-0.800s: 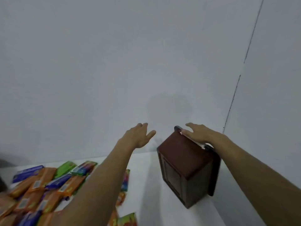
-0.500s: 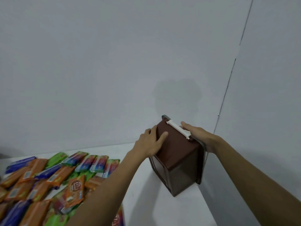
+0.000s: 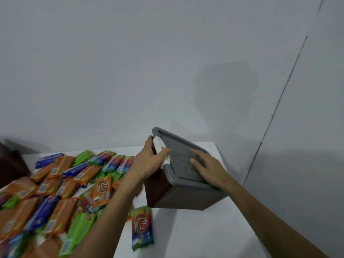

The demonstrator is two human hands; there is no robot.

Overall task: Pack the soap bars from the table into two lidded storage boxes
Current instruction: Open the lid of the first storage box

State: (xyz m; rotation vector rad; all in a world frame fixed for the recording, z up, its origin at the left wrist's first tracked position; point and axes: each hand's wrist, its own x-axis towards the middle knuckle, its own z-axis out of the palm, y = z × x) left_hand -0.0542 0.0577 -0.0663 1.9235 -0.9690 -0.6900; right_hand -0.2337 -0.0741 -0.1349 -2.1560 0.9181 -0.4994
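A brown storage box [image 3: 186,199] with a grey lid [image 3: 181,155] stands tilted near the table's far right corner, lid facing me. My left hand [image 3: 149,161] grips the box's left edge, thumb curled over the white latch [image 3: 162,151]. My right hand [image 3: 206,165] lies flat on the lid, fingers spread. Several wrapped soap bars [image 3: 55,187] in orange, blue, green and rainbow wrappers cover the table's left half. One rainbow bar [image 3: 142,227] lies alone in front of the box.
The white table [image 3: 195,235] ends at a white wall behind and another wall on the right. A dark brown object [image 3: 9,164], partly cut off, sits at the far left edge.
The box has been turned so its grey lid now faces up toward me. My left hand moved from the brown side to the white latch; my right hand now lies on the lid.
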